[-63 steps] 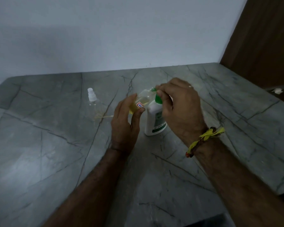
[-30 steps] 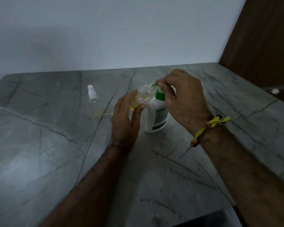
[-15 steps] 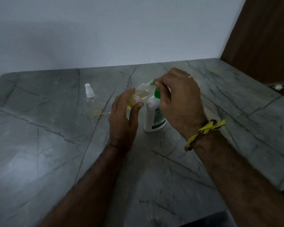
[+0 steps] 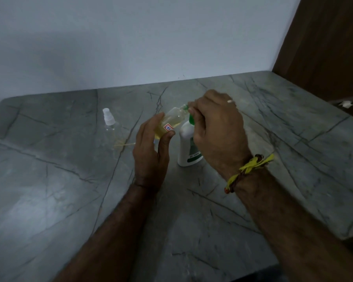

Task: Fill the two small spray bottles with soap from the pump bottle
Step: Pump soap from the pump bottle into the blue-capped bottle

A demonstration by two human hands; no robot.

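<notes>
My left hand point(image 4: 150, 151) grips a small clear spray bottle point(image 4: 170, 123) without its cap, tilted so its mouth meets the green nozzle. Yellowish soap fills part of it, and a small red and white sticker shows on its side. My right hand point(image 4: 216, 131) presses down on the green pump head point(image 4: 191, 119) of the white pump bottle point(image 4: 186, 151), which stands upright on the grey stone table point(image 4: 273, 159). A second small clear spray bottle point(image 4: 110, 124) with a white spray cap stands alone to the left.
A thin yellowish stick point(image 4: 123, 144) lies on the table between the capped bottle and my left hand. The grey wall runs along the table's back edge. A brown wooden panel point(image 4: 324, 47) stands at the right.
My right hand has kept pumping the green head up and down. The tilted bottle in my left hand stays at the nozzle. The view shifted slightly.
</notes>
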